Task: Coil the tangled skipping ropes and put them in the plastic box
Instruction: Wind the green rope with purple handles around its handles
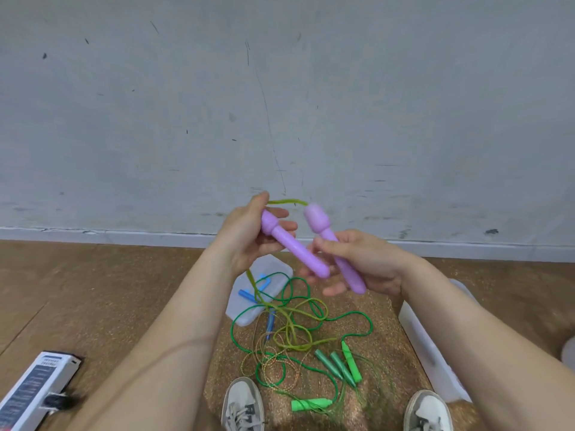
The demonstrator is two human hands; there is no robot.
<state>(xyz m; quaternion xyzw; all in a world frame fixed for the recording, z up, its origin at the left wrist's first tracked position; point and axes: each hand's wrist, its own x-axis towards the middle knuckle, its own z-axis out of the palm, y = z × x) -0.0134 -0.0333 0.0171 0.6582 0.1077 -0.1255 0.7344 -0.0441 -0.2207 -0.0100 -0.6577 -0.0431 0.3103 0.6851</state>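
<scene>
Bare left hand point(245, 244) and right hand point(367, 262) on bare forearms point(168, 331). Pale grey-white lace-up trainers: left shoe point(244, 399), right shoe point(427, 410), laces seemingly darker grey, though blurred.

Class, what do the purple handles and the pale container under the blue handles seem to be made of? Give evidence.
Purple handles: probably moulded plastic, matt; uniform colour, smooth rounded shape. Pale container: likely translucent plastic; milky white, rounded corners.

A pale grey painted wall point(280, 104), scuffed with dark marks and thin scratches, fills the far half, ending in a white baseboard strip point(124, 236). A brown wooden plank floor point(77, 290) spreads nearer, with a speckled gold-brown mat point(382, 331) at centre under even light.
</scene>
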